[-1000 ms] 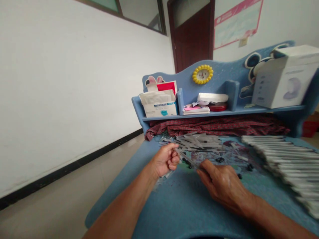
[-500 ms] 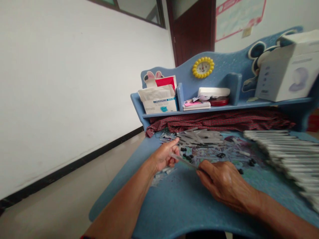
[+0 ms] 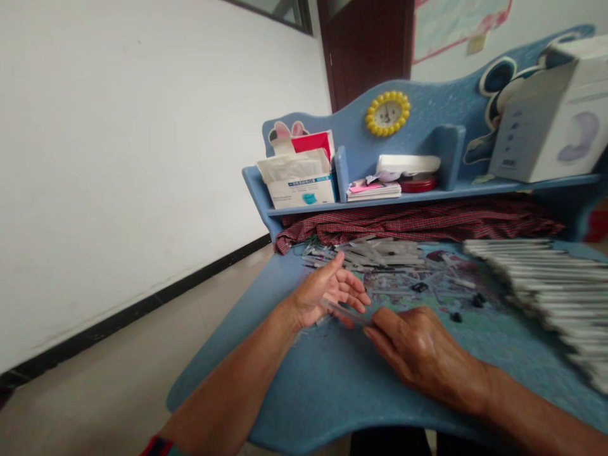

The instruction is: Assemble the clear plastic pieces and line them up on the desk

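My right hand [image 3: 420, 348] is closed on one end of a thin, translucent pen barrel [image 3: 350, 313]. The barrel's other end points left and reaches my left hand [image 3: 327, 291], which is open, palm turned up and fingers spread. Whether that end touches the palm is hard to tell. Beyond my left hand lies a loose pile of clear pen barrels [image 3: 387, 254] on the blue table [image 3: 313, 392]. Small black caps [image 3: 456, 316] lie past my right hand, some close together.
To the right are stacked rows of whitish pens [image 3: 536, 285]. A checked red cloth [image 3: 418, 218] is bunched beneath the shelf [image 3: 304, 208]. On the shelf stand a mask box [image 3: 304, 190], papers [image 3: 375, 192] and a large white box [image 3: 546, 120]. A white wall [image 3: 142, 158] rises on the left.
My left hand has gone from curled fingers to open, spread ones. My right hand, with the pen barrel, has shifted slightly left. The view has tilted down a little.
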`<state>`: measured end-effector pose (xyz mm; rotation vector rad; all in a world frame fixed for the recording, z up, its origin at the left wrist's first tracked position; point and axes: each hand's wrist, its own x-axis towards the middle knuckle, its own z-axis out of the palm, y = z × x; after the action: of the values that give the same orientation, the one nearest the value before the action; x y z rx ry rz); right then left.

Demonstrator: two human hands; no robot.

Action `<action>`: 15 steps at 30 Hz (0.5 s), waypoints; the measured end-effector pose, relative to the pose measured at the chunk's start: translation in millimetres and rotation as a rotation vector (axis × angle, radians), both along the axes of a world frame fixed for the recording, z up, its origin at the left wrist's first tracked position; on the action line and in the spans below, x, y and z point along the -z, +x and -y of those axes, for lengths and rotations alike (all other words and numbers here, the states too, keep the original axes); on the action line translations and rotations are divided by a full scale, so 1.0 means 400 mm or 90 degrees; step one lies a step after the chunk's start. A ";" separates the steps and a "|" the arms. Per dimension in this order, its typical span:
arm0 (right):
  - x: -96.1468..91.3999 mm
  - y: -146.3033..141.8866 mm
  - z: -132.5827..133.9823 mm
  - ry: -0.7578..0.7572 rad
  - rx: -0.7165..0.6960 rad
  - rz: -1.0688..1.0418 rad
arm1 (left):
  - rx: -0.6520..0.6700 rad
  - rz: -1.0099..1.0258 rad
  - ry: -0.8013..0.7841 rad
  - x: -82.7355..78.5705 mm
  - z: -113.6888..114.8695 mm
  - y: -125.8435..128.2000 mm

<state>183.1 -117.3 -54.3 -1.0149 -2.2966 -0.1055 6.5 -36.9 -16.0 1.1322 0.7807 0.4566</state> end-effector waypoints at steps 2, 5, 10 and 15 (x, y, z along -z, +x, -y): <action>0.000 0.002 0.003 -0.007 -0.015 -0.006 | 0.020 -0.019 -0.006 -0.001 0.004 0.001; 0.001 0.005 0.007 -0.024 -0.031 -0.021 | 0.037 -0.045 -0.011 -0.001 0.008 0.001; 0.002 0.007 0.011 -0.087 -0.053 -0.041 | 0.065 -0.099 0.003 -0.002 0.015 0.001; 0.002 0.009 0.010 -0.124 -0.065 -0.082 | 0.071 -0.166 0.060 -0.002 0.022 0.005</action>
<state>186.7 -121.1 -55.2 -0.9666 -2.2674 0.2245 8.7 -45.8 -15.3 1.3340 0.9241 0.2568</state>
